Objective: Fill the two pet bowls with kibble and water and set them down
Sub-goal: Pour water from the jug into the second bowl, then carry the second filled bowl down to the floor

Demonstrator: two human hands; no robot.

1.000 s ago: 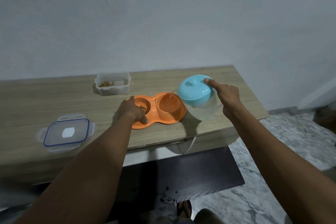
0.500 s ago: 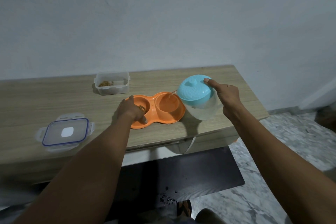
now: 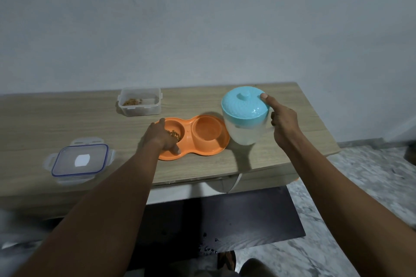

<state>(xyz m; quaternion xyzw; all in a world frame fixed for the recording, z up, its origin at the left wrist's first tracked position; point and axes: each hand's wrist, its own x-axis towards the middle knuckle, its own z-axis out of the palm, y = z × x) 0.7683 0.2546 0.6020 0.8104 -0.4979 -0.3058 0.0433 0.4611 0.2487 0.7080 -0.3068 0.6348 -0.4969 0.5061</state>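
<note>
An orange double pet bowl [image 3: 206, 152] lies on the wooden table [image 3: 56, 119]. Its left well holds brown kibble [image 3: 173, 134]; its right well [image 3: 207, 129] looks glossy, as if wet. My left hand [image 3: 161, 138] grips the bowl's left rim, fingers curled over the edge. My right hand [image 3: 282, 120] holds a translucent water jug [image 3: 245, 129] with a turquoise lid [image 3: 244, 105], thumb pressed on the lid. The jug stands nearly upright just right of the bowl, above the table.
A clear plastic container [image 3: 139, 102] with a little kibble sits behind the bowl. Its blue-rimmed lid [image 3: 80, 163] lies at the left front. The table's right edge is close to the jug. Marble floor and a dark mat [image 3: 247, 220] lie below.
The jug has tipped back from its pouring tilt to nearly upright and the thin stream into the right well has stopped. My left hand stays on the bowl.
</note>
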